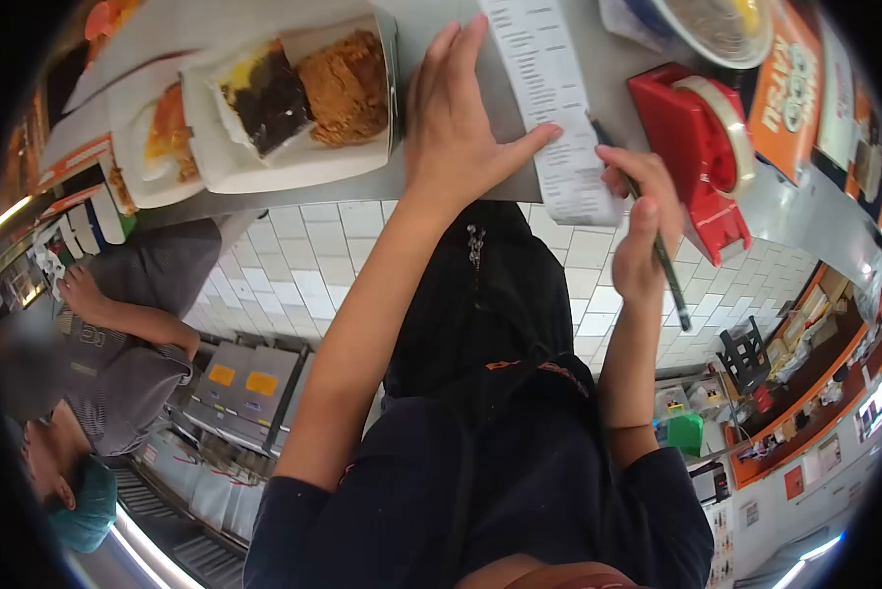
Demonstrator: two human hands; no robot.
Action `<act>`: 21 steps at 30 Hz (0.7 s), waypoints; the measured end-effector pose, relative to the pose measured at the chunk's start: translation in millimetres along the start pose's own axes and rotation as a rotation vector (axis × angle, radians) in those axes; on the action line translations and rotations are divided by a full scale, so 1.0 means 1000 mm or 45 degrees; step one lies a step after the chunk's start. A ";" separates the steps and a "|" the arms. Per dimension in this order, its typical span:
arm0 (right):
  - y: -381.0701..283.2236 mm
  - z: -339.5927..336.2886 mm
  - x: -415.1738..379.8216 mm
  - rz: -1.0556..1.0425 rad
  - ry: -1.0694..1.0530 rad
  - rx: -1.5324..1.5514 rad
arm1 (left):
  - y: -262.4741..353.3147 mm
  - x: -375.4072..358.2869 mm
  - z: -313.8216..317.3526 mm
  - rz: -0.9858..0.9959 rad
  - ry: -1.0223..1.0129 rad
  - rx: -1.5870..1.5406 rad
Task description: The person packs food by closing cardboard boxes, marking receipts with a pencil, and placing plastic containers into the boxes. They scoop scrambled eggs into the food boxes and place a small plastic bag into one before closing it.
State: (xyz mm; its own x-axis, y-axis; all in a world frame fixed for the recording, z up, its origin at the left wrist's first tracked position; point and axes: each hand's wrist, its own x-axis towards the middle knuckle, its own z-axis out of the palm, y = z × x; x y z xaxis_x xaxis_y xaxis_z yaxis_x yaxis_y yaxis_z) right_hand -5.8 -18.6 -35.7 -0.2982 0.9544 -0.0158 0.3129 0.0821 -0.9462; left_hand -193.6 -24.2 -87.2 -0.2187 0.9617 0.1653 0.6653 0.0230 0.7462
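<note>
A long printed receipt (pixel 539 74) lies on the steel counter (pixel 421 20), its lower end curling over the edge. My left hand (pixel 455 123) rests open beside it, fingers spread and thumb pressing on the paper. Between the fingers of my right hand (pixel 647 211) is a dark pen (pixel 673 285), its tip by the receipt's right edge. Left of my left hand stands an open white food box (pixel 294 177) holding a piece of fried chicken (pixel 345 88) and a dark, yellow-topped item in a wrapper (pixel 264 98).
A red tape dispenser (pixel 671 118) stands right of my right hand, near a clear-lidded bowl (pixel 716 29) and an orange printed box (pixel 784 88). Another open food box (pixel 151 147) sits further left. A co-worker in a green cap (pixel 87 501) stands at the left.
</note>
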 end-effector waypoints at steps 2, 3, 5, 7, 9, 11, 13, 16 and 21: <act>-0.002 0.007 0.012 -0.045 0.031 0.012 | 0.007 0.008 -0.010 -0.021 -0.168 0.113; -0.003 0.018 0.022 -0.069 0.093 -0.025 | 0.009 0.010 -0.015 -0.011 -0.330 0.218; -0.001 0.032 0.042 -0.071 0.134 -0.005 | 0.014 0.010 -0.017 -0.010 -0.336 0.309; 0.010 0.041 0.055 0.134 0.191 0.340 | 0.021 0.009 -0.017 0.006 -0.344 0.397; 0.033 0.047 0.055 0.092 0.240 0.140 | 0.026 0.012 -0.018 -0.004 -0.307 0.290; 0.032 0.053 0.058 -0.066 0.387 0.277 | 0.017 0.011 -0.014 0.044 -0.272 0.317; 0.032 0.050 0.059 -0.098 0.328 0.327 | 0.013 0.007 -0.011 0.080 -0.260 0.331; 0.037 0.051 0.062 -0.158 0.342 0.193 | 0.012 0.006 -0.010 0.061 -0.208 0.260; 0.041 0.052 0.062 -0.202 0.234 0.199 | 0.024 0.013 -0.016 -0.118 -0.388 0.347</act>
State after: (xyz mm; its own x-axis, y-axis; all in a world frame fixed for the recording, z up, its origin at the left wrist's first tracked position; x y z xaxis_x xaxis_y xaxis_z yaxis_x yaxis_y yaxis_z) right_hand -58.3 28.9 -92.5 -0.1595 0.9703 0.1817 0.1284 0.2029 -0.9708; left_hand -191.7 -15.3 -56.3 -0.0925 0.9880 -0.1234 0.8264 0.1453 0.5440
